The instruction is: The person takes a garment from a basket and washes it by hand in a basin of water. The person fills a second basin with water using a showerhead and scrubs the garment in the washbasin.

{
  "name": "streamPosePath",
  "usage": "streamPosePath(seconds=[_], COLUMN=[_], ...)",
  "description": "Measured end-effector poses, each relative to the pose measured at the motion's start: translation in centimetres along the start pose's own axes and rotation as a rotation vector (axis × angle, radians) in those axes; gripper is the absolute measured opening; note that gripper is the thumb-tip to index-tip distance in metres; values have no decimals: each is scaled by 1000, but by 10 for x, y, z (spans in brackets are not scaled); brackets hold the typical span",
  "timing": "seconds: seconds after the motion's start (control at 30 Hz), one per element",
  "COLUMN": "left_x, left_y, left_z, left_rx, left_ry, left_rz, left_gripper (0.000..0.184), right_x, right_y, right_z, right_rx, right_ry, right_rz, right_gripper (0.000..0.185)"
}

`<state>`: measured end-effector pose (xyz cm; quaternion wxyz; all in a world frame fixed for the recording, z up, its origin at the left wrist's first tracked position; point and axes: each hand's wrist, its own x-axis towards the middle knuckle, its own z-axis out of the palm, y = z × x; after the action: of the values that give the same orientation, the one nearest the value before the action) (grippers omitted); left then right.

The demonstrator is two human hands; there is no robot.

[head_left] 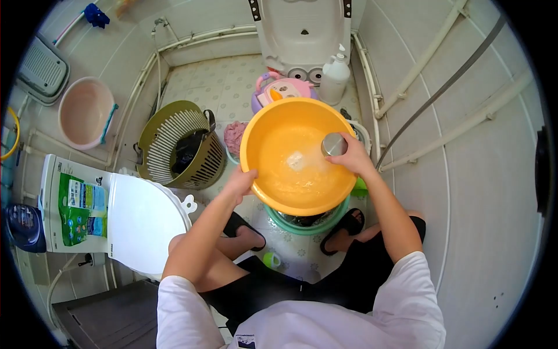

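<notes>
A yellow basin (273, 134) sits above a green basin (308, 231) in which dark cloth shows under water. My left hand (241, 181) grips the yellow basin's left rim. In my right hand (353, 156) is a round metal cup (334, 144), held over the right inner side of the yellow basin. Shallow water and a small heap of white powder (296, 161) lie on the basin's bottom.
An olive laundry basket (210, 166) with dark cloth stands left, beside pink mesh (234, 136). Behind are a pink-purple child's seat (283, 90) and a white pump bottle (335, 78). A closed toilet (145, 221) is at left; a small green cap (271, 260) lies between my feet.
</notes>
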<state>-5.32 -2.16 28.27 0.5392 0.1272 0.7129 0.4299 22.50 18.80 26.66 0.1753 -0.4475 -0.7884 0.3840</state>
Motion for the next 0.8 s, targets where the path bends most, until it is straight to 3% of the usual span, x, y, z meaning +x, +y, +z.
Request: streamPosePath(seconds=[0.43,0.63,0.8], left_x=[37,30,26], left_y=[-54,-63,-62], left_z=[17,34,41], left_rx=[-261,-243,-239], left_ry=[-220,-211,-79], left_rz=[-164,-128,-23], left_gripper=[45,44,41], right_x=[-10,-10,-1], right_y=[-17,-23,-14], right_z=[-28,-38,-36], right_rx=[-182,-201,-107], right_ry=[70,149,173], right_rz=[-81,-83,-128], right_gripper=[91,88,86])
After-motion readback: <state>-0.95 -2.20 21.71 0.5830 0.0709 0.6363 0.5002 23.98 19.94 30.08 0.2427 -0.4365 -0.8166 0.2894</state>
